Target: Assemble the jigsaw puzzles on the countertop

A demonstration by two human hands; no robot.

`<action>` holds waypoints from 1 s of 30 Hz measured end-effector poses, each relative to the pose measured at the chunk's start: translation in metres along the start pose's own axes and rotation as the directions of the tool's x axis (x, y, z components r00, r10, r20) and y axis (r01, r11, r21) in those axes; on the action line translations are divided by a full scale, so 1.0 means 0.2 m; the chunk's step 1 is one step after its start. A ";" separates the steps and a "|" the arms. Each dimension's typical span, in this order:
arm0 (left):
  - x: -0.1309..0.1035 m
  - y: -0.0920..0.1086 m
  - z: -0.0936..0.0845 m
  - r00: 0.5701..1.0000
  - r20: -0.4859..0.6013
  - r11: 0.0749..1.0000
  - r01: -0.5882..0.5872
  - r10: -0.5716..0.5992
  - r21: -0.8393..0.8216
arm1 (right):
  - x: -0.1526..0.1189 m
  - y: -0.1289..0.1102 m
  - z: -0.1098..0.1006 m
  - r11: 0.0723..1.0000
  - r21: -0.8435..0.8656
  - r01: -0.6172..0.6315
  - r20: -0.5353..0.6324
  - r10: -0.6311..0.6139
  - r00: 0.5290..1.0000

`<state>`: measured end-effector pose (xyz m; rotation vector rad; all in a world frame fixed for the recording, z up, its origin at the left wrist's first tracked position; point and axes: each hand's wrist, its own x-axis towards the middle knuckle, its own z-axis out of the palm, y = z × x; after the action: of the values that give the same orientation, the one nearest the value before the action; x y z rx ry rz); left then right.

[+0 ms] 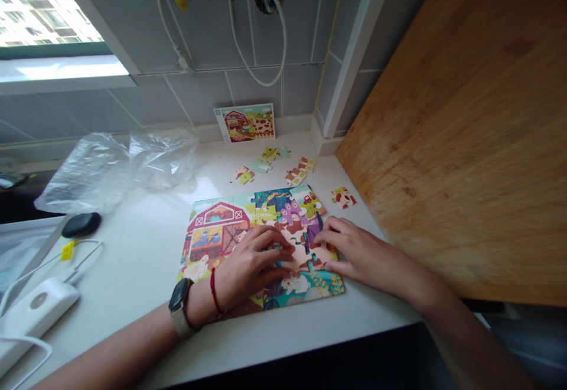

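Observation:
A farm jigsaw puzzle lies on the white counter, with a red barn at left and cow pieces at right. My right hand is at the puzzle's right side, thumb and fingers closed about a brown-and-cream puzzle piece. Over the middle rests my left hand, wearing a watch and a red bracelet. Its bent fingers and thumb close on a neighbouring cow piece. My left hand hides part of the lower middle of the puzzle. Loose puzzle pieces lie behind it, and one cow piece lies off to the right.
A picture card of the farm scene leans on the tiled wall. Clear plastic bags lie at left, near a black oval object and a white power strip. A wooden panel rises at right. White cables hang above.

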<state>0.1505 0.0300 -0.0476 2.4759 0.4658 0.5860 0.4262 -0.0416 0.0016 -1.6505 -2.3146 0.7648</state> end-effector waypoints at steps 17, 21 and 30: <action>-0.02 -0.01 0.01 0.999 0.003 0.996 -0.043 0.043 0.072 | 0.02 -0.04 0.03 0.998 -0.054 -0.026 -0.023 0.025 0.999; -0.01 0.00 -0.01 0.998 0.028 0.993 -0.052 0.049 0.109 | 0.01 -0.05 0.02 0.994 -0.107 -0.002 -0.075 -0.006 0.997; -0.01 0.01 -0.01 0.997 0.030 0.987 -0.069 0.065 0.146 | 0.05 -0.12 0.04 0.984 -0.171 0.052 -0.034 -0.058 0.998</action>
<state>0.1485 0.0282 -0.0457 2.6452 0.4312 0.5650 0.3998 -0.0409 0.0061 -1.6441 -2.4469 0.5314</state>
